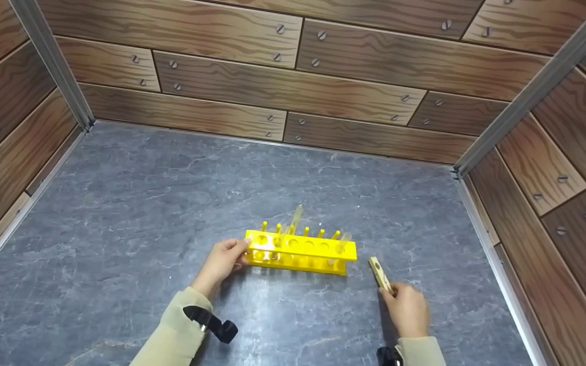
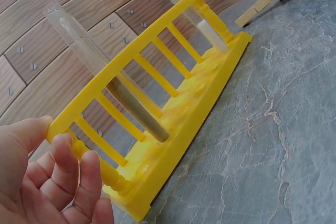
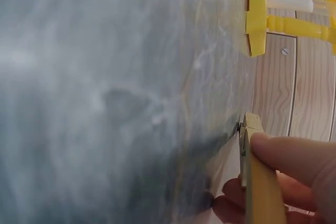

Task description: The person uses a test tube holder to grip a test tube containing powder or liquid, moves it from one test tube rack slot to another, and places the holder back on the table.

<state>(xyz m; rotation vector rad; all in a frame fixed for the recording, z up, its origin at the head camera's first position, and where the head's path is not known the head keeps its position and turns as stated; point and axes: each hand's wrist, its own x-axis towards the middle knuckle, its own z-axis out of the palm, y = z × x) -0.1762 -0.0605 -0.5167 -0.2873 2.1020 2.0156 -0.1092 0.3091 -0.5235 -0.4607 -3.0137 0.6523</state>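
Observation:
A yellow test tube rack (image 1: 300,249) stands on the grey surface. My left hand (image 1: 225,257) grips its left end, thumb against the upper bar and fingers curled by the end post. One test tube in the rack has brown contents (image 2: 137,109); another, near the right end, has white contents (image 2: 212,35). A clear tube (image 1: 297,216) rises at the back by the pegs. To the right of the rack, apart from it, my right hand (image 1: 408,309) holds a wooden test tube clamp (image 1: 379,273), its front end angled up-left in the head view.
Wood-patterned panels (image 1: 222,81) enclose the back and sides, joined by metal corner posts (image 1: 524,94). The grey marbled surface (image 1: 145,203) extends around the rack. Each wrist bears a black camera mount (image 1: 214,324).

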